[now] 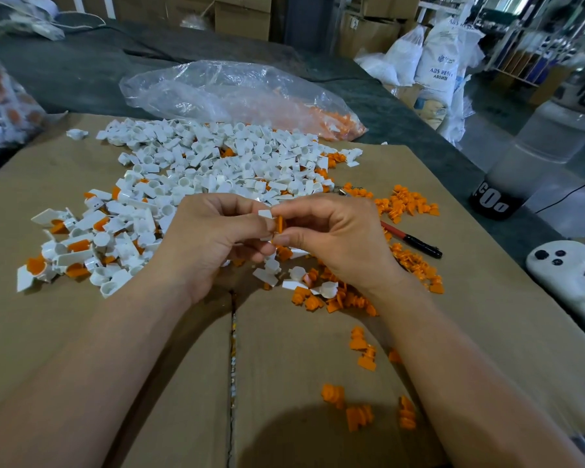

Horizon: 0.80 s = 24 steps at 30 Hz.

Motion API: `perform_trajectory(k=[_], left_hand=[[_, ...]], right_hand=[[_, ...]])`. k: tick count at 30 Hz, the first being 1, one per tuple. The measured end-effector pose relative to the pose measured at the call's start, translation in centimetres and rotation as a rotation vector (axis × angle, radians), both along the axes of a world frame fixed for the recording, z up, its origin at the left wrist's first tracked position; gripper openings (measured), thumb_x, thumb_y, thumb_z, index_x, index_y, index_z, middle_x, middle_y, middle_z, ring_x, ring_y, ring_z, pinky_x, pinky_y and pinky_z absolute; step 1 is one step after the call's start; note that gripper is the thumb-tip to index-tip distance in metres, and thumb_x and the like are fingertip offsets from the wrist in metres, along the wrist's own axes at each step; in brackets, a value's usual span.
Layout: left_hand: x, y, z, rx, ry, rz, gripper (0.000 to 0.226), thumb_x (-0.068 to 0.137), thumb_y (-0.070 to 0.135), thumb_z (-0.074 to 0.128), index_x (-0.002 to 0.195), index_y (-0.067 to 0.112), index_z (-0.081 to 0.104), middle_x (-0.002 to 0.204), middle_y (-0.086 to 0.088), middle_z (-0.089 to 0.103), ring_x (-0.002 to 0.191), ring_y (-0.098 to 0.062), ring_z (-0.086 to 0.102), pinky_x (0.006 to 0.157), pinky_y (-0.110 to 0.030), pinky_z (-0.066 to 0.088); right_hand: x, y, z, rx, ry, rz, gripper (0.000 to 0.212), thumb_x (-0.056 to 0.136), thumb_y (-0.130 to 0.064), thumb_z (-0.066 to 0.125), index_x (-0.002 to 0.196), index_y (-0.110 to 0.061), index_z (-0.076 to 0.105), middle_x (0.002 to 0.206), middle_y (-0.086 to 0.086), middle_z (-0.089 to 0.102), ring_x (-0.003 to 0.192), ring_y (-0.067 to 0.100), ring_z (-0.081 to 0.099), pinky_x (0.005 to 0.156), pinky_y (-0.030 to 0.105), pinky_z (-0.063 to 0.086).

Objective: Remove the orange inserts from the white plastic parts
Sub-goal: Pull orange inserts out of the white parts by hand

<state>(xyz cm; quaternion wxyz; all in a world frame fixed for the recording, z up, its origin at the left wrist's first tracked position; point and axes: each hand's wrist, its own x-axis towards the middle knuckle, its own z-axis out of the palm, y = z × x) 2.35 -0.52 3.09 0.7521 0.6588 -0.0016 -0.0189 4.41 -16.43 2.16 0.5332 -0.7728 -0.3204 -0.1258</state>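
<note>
Cardboard boxes [242,15] stand stacked along the back, beyond a wide, rumpled dark grey cloth [81,72]. White sacks [436,62] lean at the right, with racks [527,59] and bright light beyond, over a pale floor [574,217].

- Bench is spread w/ dark grey cover [81,72]; flattened cardboard [98,349] is laid over it.
- Heap of white plastic parts [217,163] is piled on cardboard, 10–12 o'clock; some w/ orange fitted.
- Loose orange inserts [406,204] are scattered 2–5 o'clock.
- Red/black pen [419,245] is laid at 3 o'clock, among them.
- Clear bag [233,92] is laid at 12 o'clock, on cover.
</note>
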Motion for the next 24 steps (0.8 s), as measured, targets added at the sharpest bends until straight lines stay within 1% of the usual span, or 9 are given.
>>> perform_trajectory(k=[2,4,8,10,13,15,18,21,24], left_hand=[[-0.04,-0.02,0.03,0.005,0.011,-0.003,0.014,0.073,-0.009,0.064,0.067,0.004,0.064,0.052,-0.007,0.064,0.042,-0.013,0.06,0.04,-0.016,0.045],[-0.05,-0.05,0.05,0.002,0.02,-0.001,0.016,0.073,-0.01,0.063,0.066,0.004,0.064,0.051,-0.007,0.064,0.041,-0.013,0.059,0.039,-0.016,0.045],[-0.02,0.0,-0.01,0.007,0.024,-0.002,0.014,0.074,-0.01,0.063,0.068,0.003,0.063,0.051,-0.006,0.064,0.041,-0.013,0.059,0.039,-0.016,0.044],[-0.03,0.01,-0.03,-0.006,0.03,-0.011,0.013,0.073,-0.009,0.064,0.068,0.003,0.064,0.053,-0.007,0.064,0.042,-0.013,0.06,0.04,-0.017,0.046],[-0.05,0.02,-0.07,-0.014,0.031,-0.02,0.013,0.071,-0.008,0.066,0.067,0.004,0.065,0.054,-0.008,0.065,0.044,-0.014,0.061,0.041,-0.017,0.047],[-0.03,0.0,-0.05,0.004,0.022,-0.023,0.013,0.072,-0.008,0.066,0.068,0.004,0.064,0.053,-0.006,0.065,0.043,-0.013,0.061,0.04,-0.016,0.046],[-0.02,0.0,0.08,0.01,0.009,-0.022,0.016,0.072,-0.008,0.066,0.064,0.006,0.064,0.051,-0.006,0.063,0.042,-0.012,0.06,0.039,-0.015,0.044],[0.0,0.08,0.16,-0.026,0.008,-0.007,0.023,0.07,-0.007,0.067,0.056,0.011,0.066,0.051,-0.007,0.063,0.042,-0.014,0.059,0.039,-0.016,0.043],[0.03,0.08,0.09,-0.019,0.004,-0.007,0.015,0.069,-0.005,0.068,0.061,0.007,0.065,0.052,-0.007,0.063,0.043,-0.014,0.06,0.04,-0.016,0.044]], right_hand=[[0.0,-0.01,0.01,-0.036,-0.028,-0.02,0.031,0.071,-0.004,0.071,0.102,-0.006,0.066,0.088,0.01,0.07,0.082,0.017,0.068,0.075,0.034,0.057],[0.01,-0.07,0.06,-0.072,-0.05,-0.026,0.03,0.072,-0.004,0.071,0.102,-0.002,0.067,0.089,0.009,0.07,0.082,0.016,0.068,0.075,0.034,0.057],[0.02,-0.08,0.2,-0.105,-0.099,-0.03,0.031,0.073,-0.004,0.07,0.103,-0.004,0.066,0.087,-0.002,0.066,0.082,0.013,0.067,0.074,0.031,0.056],[-0.01,-0.08,0.26,-0.111,-0.115,-0.034,0.031,0.073,-0.005,0.07,0.103,-0.005,0.066,0.086,-0.002,0.066,0.083,0.013,0.066,0.074,0.029,0.056],[-0.08,-0.02,0.38,-0.11,-0.127,-0.025,0.031,0.073,-0.006,0.07,0.103,-0.009,0.064,0.087,0.001,0.068,0.083,0.013,0.066,0.074,0.028,0.056],[-0.14,0.02,0.36,-0.112,-0.129,-0.024,0.031,0.073,-0.006,0.07,0.103,-0.01,0.064,0.087,-0.002,0.067,0.084,0.012,0.066,0.075,0.027,0.056],[-0.21,-0.03,0.29,-0.058,-0.048,-0.013,0.036,0.072,-0.003,0.071,0.105,-0.015,0.062,0.088,-0.001,0.067,0.083,0.013,0.067,0.075,0.029,0.056],[-0.18,-0.03,0.27,0.001,0.103,-0.007,0.04,0.07,0.001,0.073,0.105,-0.017,0.061,0.089,-0.006,0.065,0.084,0.009,0.067,0.076,0.023,0.056],[-0.02,-0.06,0.17,0.009,0.16,0.008,0.034,0.071,0.002,0.072,0.096,-0.019,0.063,0.085,-0.007,0.066,0.083,0.009,0.068,0.077,0.023,0.055]])
